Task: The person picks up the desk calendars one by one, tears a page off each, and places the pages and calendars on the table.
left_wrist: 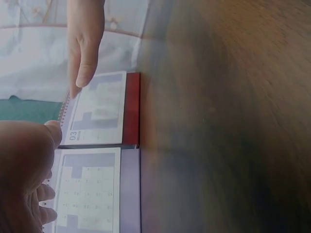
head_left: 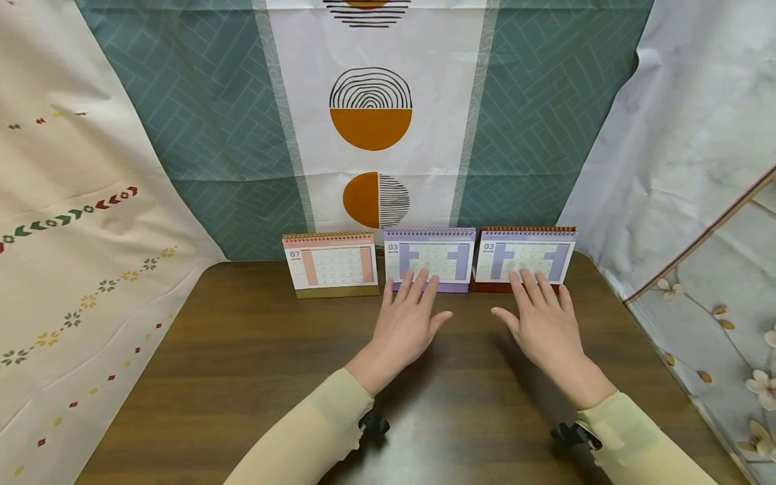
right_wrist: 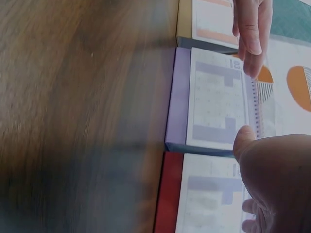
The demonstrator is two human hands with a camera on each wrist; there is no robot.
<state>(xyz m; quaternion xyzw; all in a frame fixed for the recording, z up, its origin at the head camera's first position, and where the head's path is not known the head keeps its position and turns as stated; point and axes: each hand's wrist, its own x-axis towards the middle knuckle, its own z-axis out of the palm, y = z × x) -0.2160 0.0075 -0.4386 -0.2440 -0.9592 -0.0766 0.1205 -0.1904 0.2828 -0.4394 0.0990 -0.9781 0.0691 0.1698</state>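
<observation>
Three desk calendars stand in a row at the back of the table: a pink one with a gold base point(head_left: 336, 266), a purple one point(head_left: 451, 259) and a red-based one with a purple page point(head_left: 515, 250). My left hand point(head_left: 406, 327) is held palm down in front of the purple calendar, fingers spread and straight. Likewise my right hand point(head_left: 545, 330) spreads its fingers before the red-based calendar. Both hands cast shadows on the table; neither holds anything. In the left wrist view, the thumb point(left_wrist: 54, 131) overlaps the calendars' upper edges; whether the hands touch them, I cannot tell.
The dark wooden table point(head_left: 242, 364) runs toward me in front of the calendars. Behind it hangs a green and white curtain point(head_left: 212, 135) with orange circles. Patterned cloths hang at the left point(head_left: 73, 202) and right point(head_left: 697, 236). Each forearm carries a black wrist strap point(head_left: 374, 423).
</observation>
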